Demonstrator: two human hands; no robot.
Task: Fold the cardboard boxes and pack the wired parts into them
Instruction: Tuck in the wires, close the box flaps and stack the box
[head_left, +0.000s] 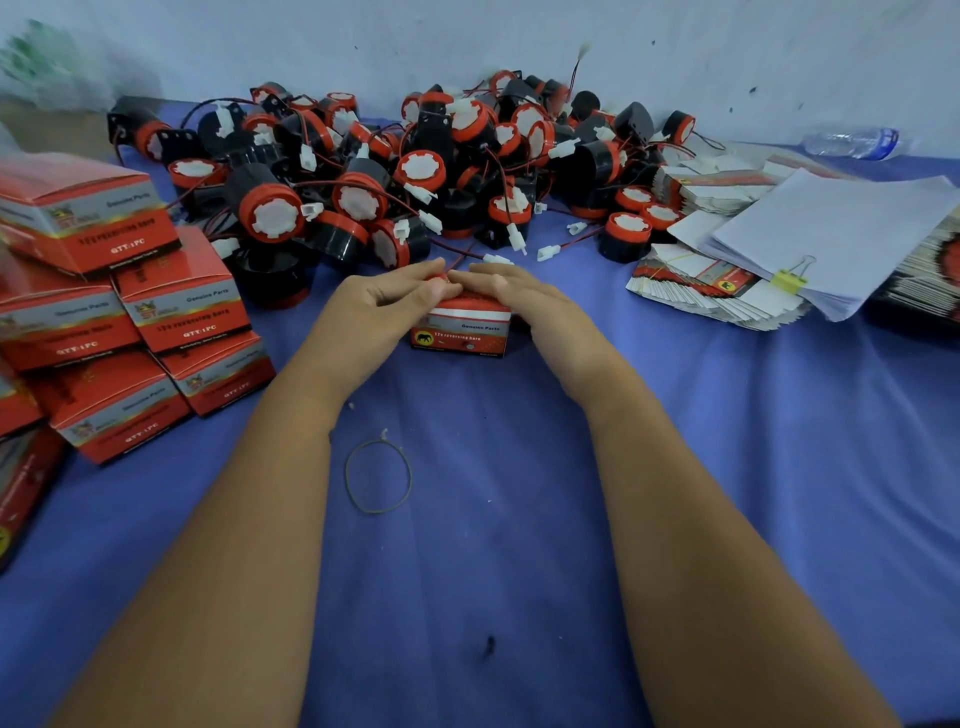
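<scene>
Your left hand (382, 306) and right hand (524, 304) are bare, no gloves, rings or watch showing. Both your forearms are uncovered from the near edge onward, with no sleeve visible.

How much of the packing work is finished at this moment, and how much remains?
Done: a stack of folded boxes stands at the left. In hand: the left hand and the right hand press on top of one box on the blue cloth; its top is hidden. Left: a big pile of wired parts behind, and flat unfolded boxes at the right. Most work remains.
</scene>
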